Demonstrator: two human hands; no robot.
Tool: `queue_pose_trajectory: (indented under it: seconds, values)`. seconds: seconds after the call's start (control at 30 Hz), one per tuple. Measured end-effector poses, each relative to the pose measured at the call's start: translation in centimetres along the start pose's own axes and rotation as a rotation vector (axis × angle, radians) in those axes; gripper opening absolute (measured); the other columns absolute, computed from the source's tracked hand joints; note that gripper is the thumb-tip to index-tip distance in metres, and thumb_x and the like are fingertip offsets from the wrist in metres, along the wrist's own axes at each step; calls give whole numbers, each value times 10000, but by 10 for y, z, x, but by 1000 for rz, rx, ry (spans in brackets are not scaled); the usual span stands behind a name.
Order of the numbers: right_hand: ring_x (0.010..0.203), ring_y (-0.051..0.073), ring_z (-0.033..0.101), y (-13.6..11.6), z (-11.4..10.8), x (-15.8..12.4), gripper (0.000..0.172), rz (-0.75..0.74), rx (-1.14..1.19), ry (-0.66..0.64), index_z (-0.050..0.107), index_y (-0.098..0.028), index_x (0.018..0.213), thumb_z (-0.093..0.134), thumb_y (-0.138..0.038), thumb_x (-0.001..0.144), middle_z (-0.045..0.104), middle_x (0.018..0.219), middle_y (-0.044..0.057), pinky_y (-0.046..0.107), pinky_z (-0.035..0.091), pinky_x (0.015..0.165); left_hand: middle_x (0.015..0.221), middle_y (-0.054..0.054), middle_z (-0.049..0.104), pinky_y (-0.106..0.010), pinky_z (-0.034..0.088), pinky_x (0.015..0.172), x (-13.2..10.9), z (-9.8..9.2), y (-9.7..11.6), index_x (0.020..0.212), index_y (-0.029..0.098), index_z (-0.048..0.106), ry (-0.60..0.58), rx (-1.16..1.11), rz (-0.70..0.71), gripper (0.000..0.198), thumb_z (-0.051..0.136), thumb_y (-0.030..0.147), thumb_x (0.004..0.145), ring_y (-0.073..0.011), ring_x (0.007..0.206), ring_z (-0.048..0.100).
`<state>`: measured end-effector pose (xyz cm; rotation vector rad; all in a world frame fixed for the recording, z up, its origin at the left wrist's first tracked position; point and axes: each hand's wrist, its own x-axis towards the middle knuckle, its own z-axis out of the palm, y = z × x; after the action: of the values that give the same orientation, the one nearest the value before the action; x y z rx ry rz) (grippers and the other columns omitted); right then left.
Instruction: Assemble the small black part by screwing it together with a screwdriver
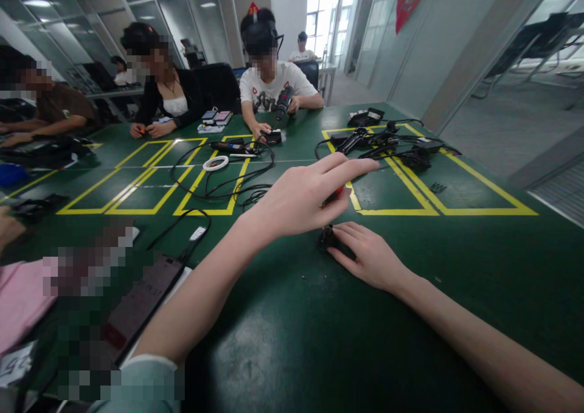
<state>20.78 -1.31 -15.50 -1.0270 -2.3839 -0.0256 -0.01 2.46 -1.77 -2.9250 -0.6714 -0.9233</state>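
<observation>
My left hand (303, 194) reaches across the middle, index finger stretched out and the other fingers curled. Within its grasp is a black-and-red tool (339, 191), mostly hidden, so its kind is unclear. Just below, my right hand (365, 252) rests on the table with thumb and fingers closed around a small black part (325, 238). A short round piece of that part stands up directly under my left hand. Whether the tool touches it is hidden. Two tiny screw-like bits (314, 277) lie on the green tabletop (347, 340) nearby.
Black cables and devices (378, 142) lie at the back right, near loose dark pieces (438, 188). A white ring (216, 163) and looped cable sit mid-left. A phone-like device (146, 297) is beside my left forearm. Across the table a co-worker (278, 87) holds a power tool.
</observation>
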Motion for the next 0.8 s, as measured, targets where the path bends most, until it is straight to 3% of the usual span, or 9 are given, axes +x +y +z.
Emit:
queue_pose_trajectory:
  seconds: [0.13,0.27,0.4,0.63,0.8]
  values:
    - [1023,330,734,0,0,-1,209,16,19,-6,696,-158,1136,588,-235,975,775,1106,166,525,640,879,1190,-89,673,-272,533,821,0,0,0,1342,193,587,-13,9,-4,359,455,241,1011,-174,1001,671]
    - [1054,332,733,1,1,-1,230,11,45,3,693,-175,1168,587,-252,979,773,1156,157,542,630,915,1197,-104,668,-298,535,884,1,-3,3,1315,178,603,-21,-26,31,376,436,182,978,-183,1017,666]
    - [1020,326,729,1,0,-1,221,10,24,0,689,-143,1149,578,-246,988,773,1101,171,517,637,881,1173,-99,667,-254,517,790,1,-2,3,1327,187,592,-23,15,20,373,405,164,1005,-160,963,669]
    - [1037,319,719,0,0,0,208,12,2,-21,676,-150,1150,577,-241,992,764,1105,166,503,632,888,961,-37,676,-234,436,663,-1,-3,-6,1103,195,655,6,106,-17,251,518,393,1034,-140,814,644]
    - [1034,326,720,-1,0,0,218,23,30,-13,681,-165,1159,585,-252,984,769,1114,159,525,630,888,1161,-88,638,-278,502,763,-1,-4,-1,1205,194,622,-2,72,-6,300,521,219,925,-178,919,640]
